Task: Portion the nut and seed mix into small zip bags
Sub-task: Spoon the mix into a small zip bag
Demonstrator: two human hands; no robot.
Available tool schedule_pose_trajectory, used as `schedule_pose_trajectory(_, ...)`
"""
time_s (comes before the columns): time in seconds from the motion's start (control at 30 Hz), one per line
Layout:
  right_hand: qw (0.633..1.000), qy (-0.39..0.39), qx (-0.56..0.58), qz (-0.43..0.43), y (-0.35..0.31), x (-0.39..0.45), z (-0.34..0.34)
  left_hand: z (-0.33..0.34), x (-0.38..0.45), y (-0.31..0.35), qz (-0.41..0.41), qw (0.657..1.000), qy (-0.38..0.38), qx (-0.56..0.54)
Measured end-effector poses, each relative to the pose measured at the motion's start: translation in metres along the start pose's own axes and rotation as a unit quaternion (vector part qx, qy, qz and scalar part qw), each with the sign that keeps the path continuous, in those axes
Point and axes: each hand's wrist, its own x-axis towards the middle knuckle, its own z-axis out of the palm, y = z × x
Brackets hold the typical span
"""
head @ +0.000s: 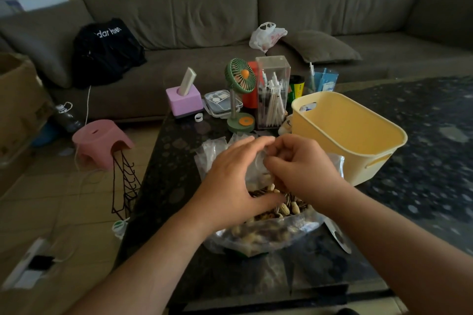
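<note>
A large clear plastic bag (266, 238) full of peanuts and sunflower seeds (286, 208) lies open on the dark table (166, 186). Above it I hold a small clear zip bag (258, 161) between both hands. My left hand (230, 181) grips the small bag's left side, thumb low by the nuts. My right hand (299, 169) is closed at the bag's mouth, with nuts showing under its fingers. More small clear bags (212, 151) lie in a pile just behind my left hand.
A yellow plastic basket (343, 135) stands tilted at the right. Behind the hands stand a green desk fan (240, 94), a clear pen box (272, 92), and a pink tissue holder (183, 98). A pink stool (99, 143) sits left of the table, a grey sofa (230, 20) behind.
</note>
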Motion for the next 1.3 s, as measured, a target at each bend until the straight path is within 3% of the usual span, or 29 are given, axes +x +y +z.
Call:
schedule_pose_trajectory(0.1,1.000,-0.008,0.022,0.003,-0.003,-0.003,0.000,0.000,0.001,-0.004,-0.015,0.998,0.052,-0.044)
schedule_pose_trajectory(0.43,0.999,-0.032,-0.019,-0.030,-0.006,-0.015,-0.013,0.001,-0.002,-0.010,0.004,0.997,0.080,-0.025)
schedule_pose_trajectory(0.53,0.995,0.017,-0.089,-0.052,-0.009,-0.020,-0.038,-0.001,-0.004,-0.013,-0.013,0.995,0.086,-0.042)
schedule_pose_trajectory(0.6,0.990,0.043,-0.130,-0.017,-0.003,-0.018,-0.060,-0.002,-0.005,-0.014,-0.022,0.995,0.087,-0.049)
schedule_pose_trajectory(0.73,0.947,-0.077,-0.273,0.148,0.032,-0.014,-0.090,0.001,-0.005,-0.014,-0.011,0.996,0.077,-0.045)
schedule_pose_trajectory(0.83,0.852,-0.248,-0.392,0.244,0.065,-0.020,-0.092,0.004,-0.004,-0.013,0.000,0.998,0.061,-0.035)
schedule_pose_trajectory(0.9,0.811,-0.310,-0.454,0.200,0.079,-0.024,-0.086,0.005,-0.004,-0.011,0.003,0.998,0.057,-0.027)
schedule_pose_trajectory(1.03,0.878,-0.224,-0.420,0.048,0.088,-0.027,-0.065,0.006,-0.003,-0.006,0.014,0.999,0.049,-0.012)
schedule_pose_trajectory(1.3,0.864,-0.182,-0.469,-0.001,0.092,-0.017,-0.048,0.008,-0.008,-0.008,0.005,1.000,0.026,-0.003)
